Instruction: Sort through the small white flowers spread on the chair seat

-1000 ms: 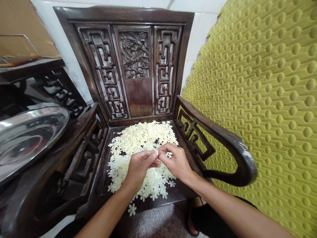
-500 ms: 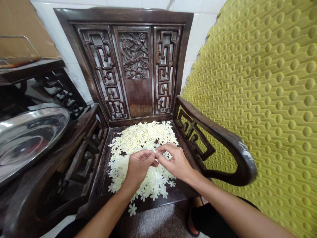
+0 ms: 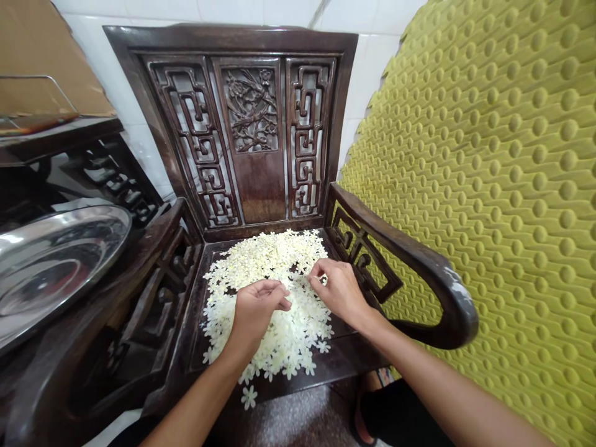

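Small five-petalled flowers lie loose on the seat of a dark carved wooden chair [image 3: 263,189]. The back heap [image 3: 261,256] looks yellower, and the front heap [image 3: 284,347] whiter. Over the front heap is my left hand [image 3: 261,304], thumb and fingers closed in a pinch; anything between them is too small to make out. My right hand [image 3: 339,288] hovers above the right side of the flowers, its thumb and forefinger pinched together. Whatever its fingertips hold is also unclear. A gap separates the two hands. One flower [image 3: 249,397] sits apart at the seat's front edge.
Curved wooden armrests flank the seat, the right armrest [image 3: 410,248] with a worn patch at its end. A shiny metal tray [image 3: 109,233] is at the left. A yellow-green studded mat [image 3: 488,155] stands along the right side. White tiled wall [image 3: 302,11] is behind.
My hands, which met at the fingertips over the flowers, have moved apart. The right has gone right and slightly up; the left has shifted a little left. The view has tilted slightly.
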The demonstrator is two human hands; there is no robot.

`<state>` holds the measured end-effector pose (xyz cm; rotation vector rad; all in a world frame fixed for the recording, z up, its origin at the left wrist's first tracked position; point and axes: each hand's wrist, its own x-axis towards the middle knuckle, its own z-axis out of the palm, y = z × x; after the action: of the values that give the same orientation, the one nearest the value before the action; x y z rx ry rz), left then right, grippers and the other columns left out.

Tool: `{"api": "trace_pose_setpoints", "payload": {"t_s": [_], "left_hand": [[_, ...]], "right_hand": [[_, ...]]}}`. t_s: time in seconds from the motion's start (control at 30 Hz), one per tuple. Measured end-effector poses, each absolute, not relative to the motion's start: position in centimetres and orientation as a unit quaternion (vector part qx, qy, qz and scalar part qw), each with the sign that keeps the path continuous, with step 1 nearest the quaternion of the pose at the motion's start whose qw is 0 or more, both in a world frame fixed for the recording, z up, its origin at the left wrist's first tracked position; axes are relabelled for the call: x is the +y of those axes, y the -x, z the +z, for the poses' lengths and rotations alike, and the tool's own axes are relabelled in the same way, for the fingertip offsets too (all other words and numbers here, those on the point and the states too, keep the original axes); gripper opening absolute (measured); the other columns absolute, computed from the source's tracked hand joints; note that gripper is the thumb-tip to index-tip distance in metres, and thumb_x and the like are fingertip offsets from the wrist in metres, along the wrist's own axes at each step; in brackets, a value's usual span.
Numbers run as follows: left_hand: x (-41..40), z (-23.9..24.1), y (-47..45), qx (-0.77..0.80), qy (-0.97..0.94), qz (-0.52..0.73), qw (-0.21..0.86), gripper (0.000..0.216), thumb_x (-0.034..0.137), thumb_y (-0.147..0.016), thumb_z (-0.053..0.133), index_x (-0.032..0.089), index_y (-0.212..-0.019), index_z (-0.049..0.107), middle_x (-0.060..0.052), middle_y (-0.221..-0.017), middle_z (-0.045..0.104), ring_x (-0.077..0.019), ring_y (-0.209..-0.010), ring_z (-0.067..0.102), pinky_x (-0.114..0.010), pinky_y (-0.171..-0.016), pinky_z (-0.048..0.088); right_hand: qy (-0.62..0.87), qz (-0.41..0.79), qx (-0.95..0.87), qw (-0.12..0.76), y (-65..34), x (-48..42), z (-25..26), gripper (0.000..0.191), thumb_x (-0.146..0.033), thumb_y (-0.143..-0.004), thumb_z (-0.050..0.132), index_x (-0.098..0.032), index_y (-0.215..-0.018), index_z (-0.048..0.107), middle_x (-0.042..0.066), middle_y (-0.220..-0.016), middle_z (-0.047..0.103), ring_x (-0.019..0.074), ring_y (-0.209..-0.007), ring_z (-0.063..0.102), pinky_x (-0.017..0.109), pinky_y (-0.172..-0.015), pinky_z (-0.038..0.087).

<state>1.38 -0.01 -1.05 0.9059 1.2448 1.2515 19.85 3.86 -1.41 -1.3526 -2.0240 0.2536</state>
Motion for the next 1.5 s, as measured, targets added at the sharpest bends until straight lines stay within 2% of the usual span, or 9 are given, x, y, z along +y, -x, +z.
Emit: {"api": "trace_pose_setpoints", "payload": {"t_s": [0.07, 0.13, 0.3, 0.47, 0.8, 0.97, 1.13, 1.27, 1.5], "left_hand": [[0.1, -1.2, -1.3, 0.52, -0.371, 0.532, 0.556, 0.008, 0.02, -0.069, 0.072, 0.013, -0.071, 0.07, -0.002, -0.064, 0.07, -0.0117, -0.053, 0.063, -0.026, -0.061, 0.056], [0.0, -1.2, -1.3, 0.517, -0.372, 0.524, 0.566, 0.008, 0.02, -0.069, 0.072, 0.013, -0.07, 0.07, -0.002, -0.064, 0.07, -0.0117, -0.053, 0.063, -0.027, -0.06, 0.056], [-0.3, -1.2, -1.4, 0.505, -0.41, 0.489, 0.582, 0.013, 0.025, -0.073, 0.072, 0.012, -0.071, 0.071, -0.002, -0.061, 0.068, -0.0121, -0.055, 0.063, -0.026, -0.059, 0.055], [-0.4, -1.4, -1.4, 0.493, -0.442, 0.477, 0.578, 0.018, 0.029, -0.076, 0.072, 0.012, -0.081, 0.073, -0.003, -0.061, 0.069, -0.0134, -0.059, 0.064, -0.027, -0.063, 0.056], [-0.3, -1.7, -1.7, 0.504, -0.456, 0.477, 0.558, 0.016, 0.028, -0.076, 0.071, 0.012, -0.078, 0.069, -0.002, -0.059, 0.07, -0.0143, -0.057, 0.066, -0.026, -0.062, 0.054], [-0.1, -1.8, -1.6, 0.505, -0.446, 0.496, 0.548, 0.012, 0.024, -0.074, 0.07, 0.013, -0.076, 0.068, 0.0, -0.058, 0.069, -0.0125, -0.056, 0.065, -0.024, -0.061, 0.053], [0.0, -1.8, -1.6, 0.48, -0.446, 0.518, 0.55, 0.006, 0.019, -0.072, 0.069, 0.014, -0.075, 0.068, 0.001, -0.062, 0.07, -0.0113, -0.058, 0.064, -0.023, -0.062, 0.053], [-0.2, -1.6, -1.6, 0.495, -0.451, 0.506, 0.544, 0.009, 0.022, -0.074, 0.069, 0.014, -0.076, 0.066, 0.001, -0.06, 0.068, -0.0121, -0.057, 0.065, -0.023, -0.061, 0.052], [0.1, -1.6, -1.5, 0.512, -0.426, 0.504, 0.55, 0.01, 0.021, -0.072, 0.071, 0.014, -0.076, 0.066, 0.0, -0.06, 0.068, -0.0125, -0.057, 0.065, -0.024, -0.063, 0.053]], "right_hand": [[0.518, 0.088, -0.772, 0.357, -19.7, 3.6, -1.0, 0.01, -0.019, -0.083, 0.064, -0.02, -0.093, 0.061, 0.004, -0.092, 0.065, 0.02, -0.083, 0.061, 0.034, -0.08, 0.04], [0.481, 0.127, -0.784, 0.37, -19.2, 3.1, -0.6, 0.009, -0.022, -0.088, 0.061, -0.02, -0.097, 0.061, 0.004, -0.095, 0.065, 0.0195, -0.086, 0.06, 0.033, -0.082, 0.042], [0.408, 0.223, -0.813, 0.351, -18.1, 2.6, -0.6, 0.01, -0.021, -0.091, 0.058, -0.02, -0.085, 0.065, 0.002, -0.081, 0.067, 0.0168, -0.079, 0.062, 0.029, -0.077, 0.044], [0.408, 0.2, -0.824, 0.34, -18.2, 2.7, -1.1, 0.012, -0.015, -0.087, 0.06, -0.02, -0.077, 0.065, -0.001, -0.075, 0.068, 0.0155, -0.074, 0.062, 0.031, -0.083, 0.04], [0.427, 0.216, -0.801, 0.36, -18.3, 2.4, -1.0, 0.014, -0.013, -0.084, 0.06, -0.018, -0.071, 0.063, -0.001, -0.071, 0.067, 0.0151, -0.071, 0.06, 0.03, -0.078, 0.041], [0.431, 0.29, -0.771, 0.369, -18.1, 2.3, -0.8, 0.017, -0.021, -0.091, 0.054, -0.018, -0.082, 0.068, 0.001, -0.075, 0.068, 0.0151, -0.072, 0.062, 0.026, -0.067, 0.044], [0.403, 0.265, -0.798, 0.362, -17.9, 1.9, -0.4, 0.014, -0.029, -0.089, 0.06, -0.02, -0.096, 0.068, 0.003, -0.083, 0.071, 0.0178, -0.079, 0.064, 0.03, -0.077, 0.045], [0.413, 0.234, -0.8, 0.366, -18.0, 2.2, -0.4, 0.016, -0.024, -0.094, 0.054, -0.021, -0.088, 0.069, 0.002, -0.081, 0.072, 0.0176, -0.079, 0.064, 0.031, -0.08, 0.043], [0.471, 0.246, -0.75, 0.393, -18.8, 2.8, -0.2, 0.021, -0.028, -0.092, 0.056, -0.018, -0.076, 0.064, -0.001, -0.067, 0.062, 0.0144, -0.064, 0.057, 0.026, -0.064, 0.041]]}}
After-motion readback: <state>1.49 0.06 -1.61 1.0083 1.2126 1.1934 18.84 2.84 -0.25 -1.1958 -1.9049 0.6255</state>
